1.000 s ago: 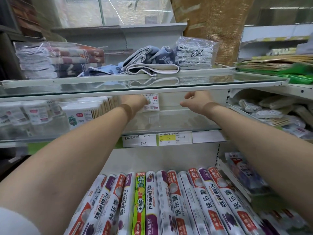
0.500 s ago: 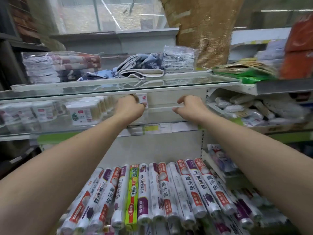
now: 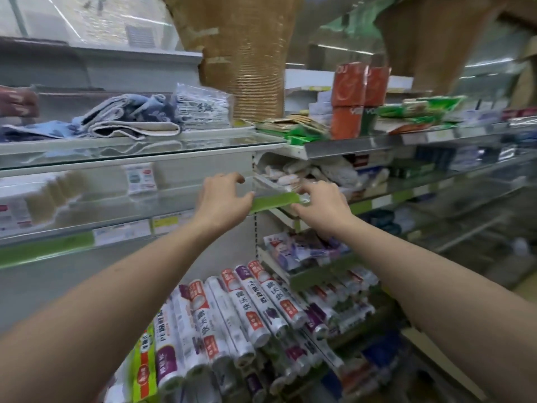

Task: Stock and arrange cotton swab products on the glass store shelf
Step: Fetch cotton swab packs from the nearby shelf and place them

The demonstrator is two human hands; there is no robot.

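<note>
Both hands have swung from the middle of the glass shelf toward its 3 o'clock end since half a second ago, and the view has turned the same way.

Nearest, at 6 o'clock, rows of plastic-wrap rolls (image 3: 232,312) lie on the bottom shelf beneath the two outstretched forearms. The left hand (image 3: 223,199) reaches forward, back upward, fingers loosely curled and spread with the thumb out toward a green edge strip (image 3: 276,201); whether the thumb tip touches the strip I cannot tell, and nothing sits in its grasp. The right hand (image 3: 322,200) is at the strip's other end, fingers bent down onto it and onto a clear wrapped packet there; the blur hides whether it is pinching.

Farther in, at 9 o'clock, the cotton swab boxes (image 3: 20,212) stand on the glass shelf (image 3: 122,225), well apart from both hands, with one small pack (image 3: 141,178) upright at the back. Above, at 11 o'clock, folded towels (image 3: 130,122) lie on the upper glass shelf. At 1 o'clock, orange cans (image 3: 360,97) stand on the neighbouring unit.
</note>
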